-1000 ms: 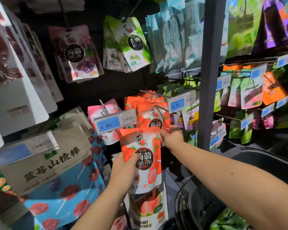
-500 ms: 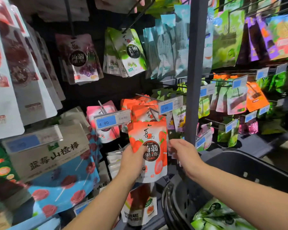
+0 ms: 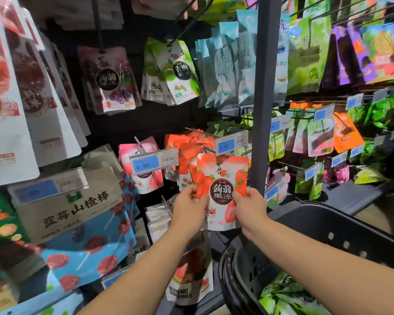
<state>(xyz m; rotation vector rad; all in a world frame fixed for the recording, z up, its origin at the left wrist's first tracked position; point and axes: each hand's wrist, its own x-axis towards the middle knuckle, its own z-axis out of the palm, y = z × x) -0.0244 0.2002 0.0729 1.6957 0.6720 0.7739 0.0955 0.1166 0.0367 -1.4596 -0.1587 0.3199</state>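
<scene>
A red-and-white strawberry jelly pouch with a dark round label is held upright in front of the shop rack. My left hand grips its left edge and my right hand grips its right edge. Behind it, more pouches of the same kind hang on a peg behind a 4.90 price tag.
A black shopping basket sits at the lower right with green packets inside. A grey upright post divides the racks. Hanging snack bags fill the pegs all round; a large box and blue bags sit at the left.
My right hand came back from the peg and took hold of the pouch's right edge. The pouch rose slightly and now sits between both hands.
</scene>
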